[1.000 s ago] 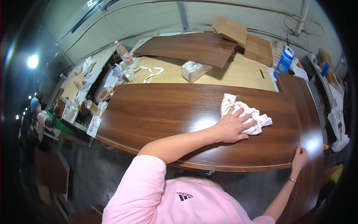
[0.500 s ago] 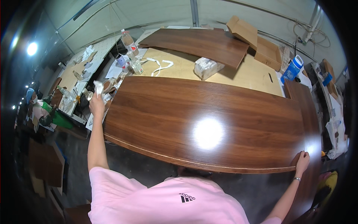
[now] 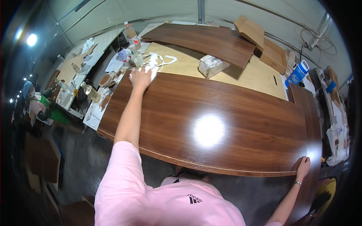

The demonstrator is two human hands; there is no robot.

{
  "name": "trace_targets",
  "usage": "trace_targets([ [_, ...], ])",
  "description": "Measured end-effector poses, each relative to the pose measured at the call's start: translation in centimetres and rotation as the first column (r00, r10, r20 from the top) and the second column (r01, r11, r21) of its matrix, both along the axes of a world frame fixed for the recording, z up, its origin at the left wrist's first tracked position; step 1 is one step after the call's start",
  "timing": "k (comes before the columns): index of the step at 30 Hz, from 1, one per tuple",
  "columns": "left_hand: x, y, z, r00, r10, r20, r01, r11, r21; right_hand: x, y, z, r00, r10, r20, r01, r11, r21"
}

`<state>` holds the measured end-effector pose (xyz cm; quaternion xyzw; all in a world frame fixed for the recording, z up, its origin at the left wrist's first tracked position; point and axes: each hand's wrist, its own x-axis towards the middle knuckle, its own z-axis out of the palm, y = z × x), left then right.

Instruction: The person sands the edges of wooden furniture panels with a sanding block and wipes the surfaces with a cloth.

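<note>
Your left hand (image 3: 140, 78) is stretched far out to the far left corner of the dark wooden panel (image 3: 211, 120), and its grip is pressed flat on a white cloth (image 3: 151, 67), the fingers spread over it more than closed around it. The cloth lies right at the panel's far edge, just beside the bottles and jars on the bench (image 3: 241, 75). The long axis of the panel runs left to right before you. Your right hand (image 3: 302, 167) rests with bent fingers on the near right edge, well apart from the cloth, so the left hand is much nearer.
</note>
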<state>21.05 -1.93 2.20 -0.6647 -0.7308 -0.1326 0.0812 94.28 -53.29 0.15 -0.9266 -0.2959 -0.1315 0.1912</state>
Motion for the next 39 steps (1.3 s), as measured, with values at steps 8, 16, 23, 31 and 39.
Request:
trace_targets([
  [8,34.6,-17.3,2.4,0.506,-0.795,0.336,0.826,0.558,0.075,-0.1,0.0,0.8,0.996,-0.036,-0.076,0.034,0.999,-0.029],
  [16,38.1,-27.8,-0.1,-0.029,-0.965,0.26,0.984,0.019,0.18,2.7,-1.3,-0.2,0.984,0.013,-0.177,-0.022,0.998,-0.05],
  [23,2.2,-4.2,4.0,0.912,-0.244,0.331,0.268,0.963,-0.028,1.7,-0.4,0.5,0.993,0.003,-0.12,-0.019,0.991,-0.133],
  [31,-8.9,-5.9,0.8,0.813,-0.582,-0.014,0.582,0.813,0.013,-10.1,8.6,3.3,0.925,0.36,0.118,-0.364,0.931,0.015],
  [39,-5.8,0.2,4.0,0.756,-0.621,0.206,0.654,0.732,-0.191,-43.2,24.7,7.6,0.479,0.862,-0.164,-0.857,0.5,0.127],
])
